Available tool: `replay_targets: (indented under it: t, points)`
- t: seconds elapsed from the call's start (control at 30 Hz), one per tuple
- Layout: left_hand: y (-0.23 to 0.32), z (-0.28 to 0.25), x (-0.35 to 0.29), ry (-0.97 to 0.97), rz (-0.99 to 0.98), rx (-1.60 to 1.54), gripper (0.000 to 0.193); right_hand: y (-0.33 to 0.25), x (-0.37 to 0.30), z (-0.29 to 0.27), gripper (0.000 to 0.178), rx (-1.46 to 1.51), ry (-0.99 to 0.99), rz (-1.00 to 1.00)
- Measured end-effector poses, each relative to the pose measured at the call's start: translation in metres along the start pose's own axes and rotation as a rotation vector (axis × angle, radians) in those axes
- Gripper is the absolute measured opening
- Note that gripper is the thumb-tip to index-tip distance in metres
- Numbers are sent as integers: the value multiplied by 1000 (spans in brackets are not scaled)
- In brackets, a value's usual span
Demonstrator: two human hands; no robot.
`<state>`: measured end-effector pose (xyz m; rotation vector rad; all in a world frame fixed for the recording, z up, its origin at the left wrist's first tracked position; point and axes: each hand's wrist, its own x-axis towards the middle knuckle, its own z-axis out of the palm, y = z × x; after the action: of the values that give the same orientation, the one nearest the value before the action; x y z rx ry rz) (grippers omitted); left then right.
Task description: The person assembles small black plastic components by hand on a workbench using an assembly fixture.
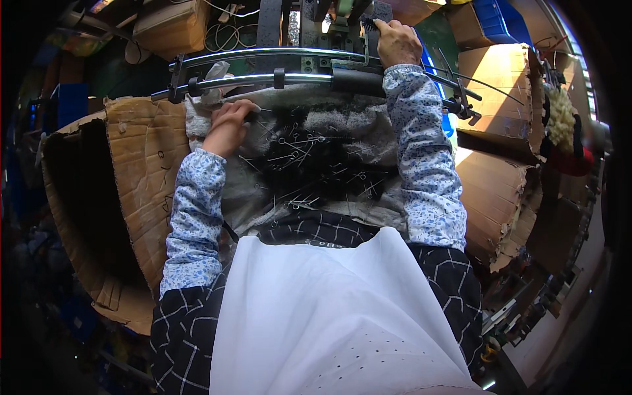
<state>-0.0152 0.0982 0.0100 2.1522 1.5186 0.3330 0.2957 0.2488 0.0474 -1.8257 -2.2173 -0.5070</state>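
Curling near the grey cloth (pixel 342 120)'s far left corner, the left hand (pixel 230 126) hides any hold; the right hand (pixel 400 45), fingers bent, touches a black part (pixel 370 24), grip likewise unclear.

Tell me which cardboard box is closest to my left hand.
The large box on your left, its wall beside your left hand and its dark inside showing; the other boxes lie beyond the metal rails or past your right sleeve.

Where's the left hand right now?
In the head view, the left hand is left of centre, over the stained cloth, just below the lower chrome bar.
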Motion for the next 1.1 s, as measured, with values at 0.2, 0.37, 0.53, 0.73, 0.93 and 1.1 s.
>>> replay_targets:
  t: [0.2,0.37,0.53,0.73,0.93,1.1]
  points:
    - [0,-7,-7,-47,-71,100,44,6,0,10,22,78,8,-4]
    - [-2,-2,-9,-67,-55,23,47,11,7,19,23,45,-62,-36]
    - [-4,-11,-17,-60,-44,-224,43,15,-2,-2,42,-13,-114,53]
    - [4,-43,-31,-92,-90,-362,36,13,-11,1,35,103,-80,118]
    - [12,-75,-41,118,-142,-592,28,-22,-3,3,28,152,-52,65]
    - [23,-77,-29,284,32,-715,28,-47,2,-6,24,75,-71,69]
